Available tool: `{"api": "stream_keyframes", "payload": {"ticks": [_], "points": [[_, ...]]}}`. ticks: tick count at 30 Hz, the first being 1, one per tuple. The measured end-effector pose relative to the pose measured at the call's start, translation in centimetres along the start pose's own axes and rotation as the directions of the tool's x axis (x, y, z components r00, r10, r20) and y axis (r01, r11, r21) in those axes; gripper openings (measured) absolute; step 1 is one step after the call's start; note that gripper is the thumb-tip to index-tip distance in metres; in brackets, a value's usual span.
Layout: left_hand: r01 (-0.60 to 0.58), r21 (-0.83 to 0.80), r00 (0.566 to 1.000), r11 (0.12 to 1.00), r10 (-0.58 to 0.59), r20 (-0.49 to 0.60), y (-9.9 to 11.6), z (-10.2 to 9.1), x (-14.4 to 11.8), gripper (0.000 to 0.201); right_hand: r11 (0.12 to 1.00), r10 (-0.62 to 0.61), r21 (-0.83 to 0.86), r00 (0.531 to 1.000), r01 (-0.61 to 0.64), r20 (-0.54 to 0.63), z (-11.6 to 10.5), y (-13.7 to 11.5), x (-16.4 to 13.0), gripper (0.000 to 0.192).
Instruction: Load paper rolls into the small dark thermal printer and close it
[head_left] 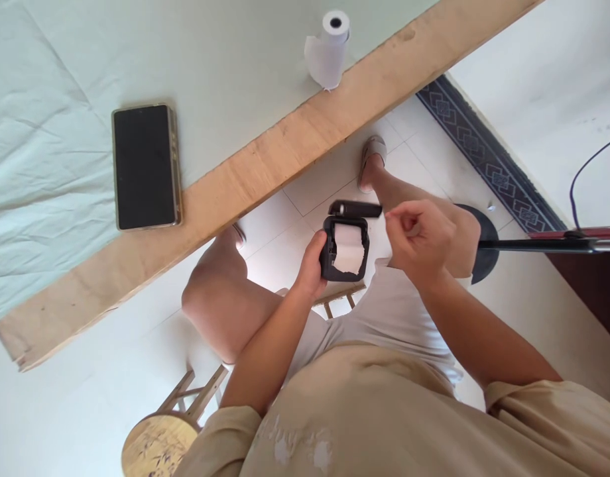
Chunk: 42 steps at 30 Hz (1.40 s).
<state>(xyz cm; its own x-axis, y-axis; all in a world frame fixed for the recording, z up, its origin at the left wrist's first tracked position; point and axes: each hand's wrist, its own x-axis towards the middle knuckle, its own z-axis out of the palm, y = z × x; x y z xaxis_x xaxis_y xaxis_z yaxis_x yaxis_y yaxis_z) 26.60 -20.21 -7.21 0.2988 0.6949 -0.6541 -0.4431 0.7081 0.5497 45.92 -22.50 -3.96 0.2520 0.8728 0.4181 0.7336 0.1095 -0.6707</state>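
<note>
Nearest the camera, at six o'clock, a beige shirt (pixel 384 417) fills the bottom edge, its lower part cut off. At seven o'clock a round wooden stool (pixel 158 440) shows only part of its seat and legs.

Just above the middle, over the lap, sits a small black printer (pixel 345 248). Its lid stands open at its twelve o'clock side, and a white paper roll (pixel 349 248) lies in the well, a torn end of paper showing at the lower rim. The left hand (pixel 312 265) grips the printer from its nine o'clock side, fingers curled round the casing; most of them are hidden behind it. The right hand (pixel 419 238) hovers at the printer's three o'clock, fingers bent and pinched together near the lid's end. Whether they hold something small or touch the lid is hard to make out.

Past the hands, bare knees and sandalled feet rest on white floor tiles. At three o'clock a dark stand (pixel 534 244) runs out of the picture.

Farther off, from eight to one o'clock, a wooden table edge (pixel 265 159) crosses the view. On the pale cloth beyond it a phone (pixel 144 165) lies at ten o'clock, screen dark, and a second paper roll (pixel 329 50) stands upright at twelve o'clock, a loose flap hanging.
</note>
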Motion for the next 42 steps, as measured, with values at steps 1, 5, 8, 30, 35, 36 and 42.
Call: {"api": "stream_keyframes", "payload": {"ticks": [1,5,8,30,35,36,42], "points": [[-0.023,0.018,1.0,1.0,0.023,0.008,0.1,0.0,-0.1,0.061,0.999,-0.007,-0.051,1.0,0.006,-0.009,0.2,-0.1,0.0,0.021],[-0.07,0.08,0.997,0.994,0.068,0.023,0.5,0.3,-0.6,0.071,0.967,-0.053,-0.223,0.95,0.126,0.309,1.0,-1.0,0.3,0.021],[-0.086,0.103,0.996,0.991,0.084,0.018,0.7,0.4,-0.7,0.068,0.938,0.045,-0.317,0.855,0.142,0.517,0.9,-2.3,1.0,0.024],[-0.019,0.114,0.988,0.993,0.036,-0.151,0.4,0.0,0.1,0.078,0.529,0.58,0.436,0.685,-0.728,0.441,-1.2,0.4,2.6,0.04],[-0.018,0.093,0.99,0.996,0.031,-0.14,0.2,-0.1,-0.1,0.078,0.881,0.187,0.36,0.926,-0.306,0.329,-0.9,-2.1,5.9,0.028],[-0.013,0.094,0.989,0.996,0.027,-0.145,0.2,-0.1,-0.2,0.079,0.928,0.039,0.342,0.949,-0.151,0.313,-0.6,-3.2,7.1,0.028],[0.018,0.091,0.989,0.996,-0.005,-0.148,0.5,0.3,-0.5,0.081,0.954,-0.297,0.152,0.866,0.257,0.402,5.0,-8.9,15.5,0.044]]}}
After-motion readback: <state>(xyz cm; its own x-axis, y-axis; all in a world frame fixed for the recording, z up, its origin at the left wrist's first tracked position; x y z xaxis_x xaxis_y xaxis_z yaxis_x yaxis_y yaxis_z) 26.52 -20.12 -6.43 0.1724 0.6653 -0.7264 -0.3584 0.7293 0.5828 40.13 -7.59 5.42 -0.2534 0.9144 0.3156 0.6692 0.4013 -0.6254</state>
